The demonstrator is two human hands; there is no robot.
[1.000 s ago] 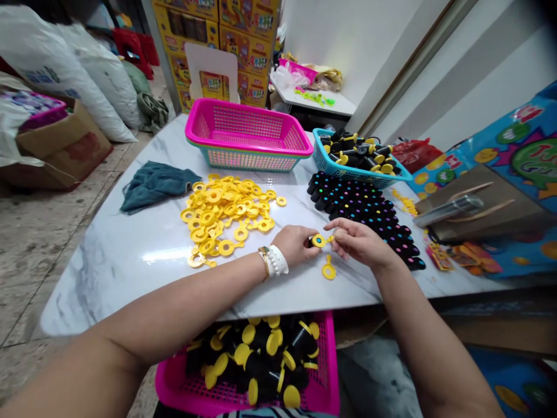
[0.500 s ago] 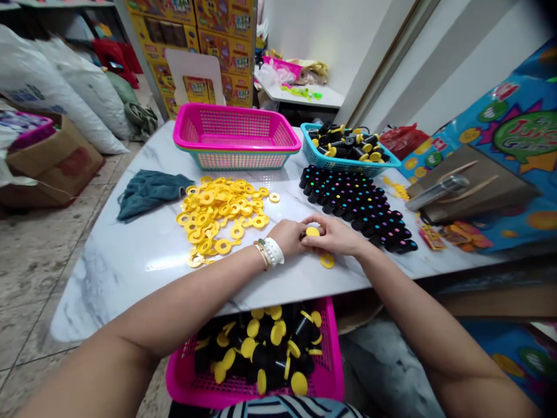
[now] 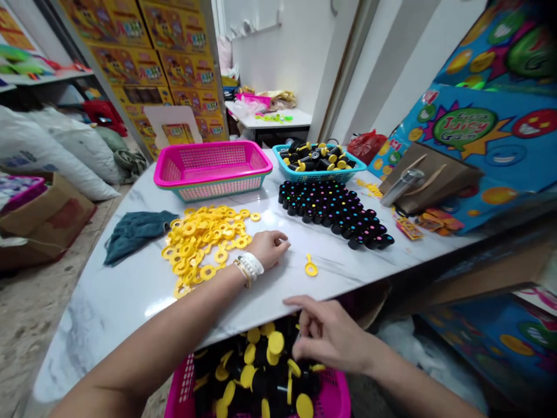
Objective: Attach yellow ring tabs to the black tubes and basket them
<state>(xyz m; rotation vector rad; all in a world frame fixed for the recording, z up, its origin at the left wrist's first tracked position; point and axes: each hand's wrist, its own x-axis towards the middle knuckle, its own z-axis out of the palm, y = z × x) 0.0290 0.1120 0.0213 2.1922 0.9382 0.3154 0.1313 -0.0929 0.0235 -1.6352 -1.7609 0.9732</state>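
My left hand [image 3: 267, 248] rests on the marble-patterned table [image 3: 248, 302], fingers loosely bent and apart, with nothing seen in it. Just left of it lies a pile of yellow ring pieces [image 3: 195, 238]. A single yellow ring with a short stem [image 3: 311, 268] lies between my hands. My right hand [image 3: 328, 334] is over the table's front edge, above the right part of a pink basket [image 3: 336, 390], its fingers apart and holding nothing visible. Black cylinders with yellow caps [image 3: 247, 376] fill that basket. Rows of black cylinders [image 3: 333, 212] with coloured dots stand on the table.
At the back are stacked pink and green baskets [image 3: 213, 165] and a blue basket [image 3: 319, 174] of black and yellow pieces. A dark cloth [image 3: 137, 232] lies left. On the right are a paper bag [image 3: 429, 186], a metallic cylinder [image 3: 402, 187] and small packets [image 3: 437, 220].
My right hand has moved from the table down over the pink basket and opened. The yellow-capped piece has left my hands. My left hand has separated from the right. The view has shifted.
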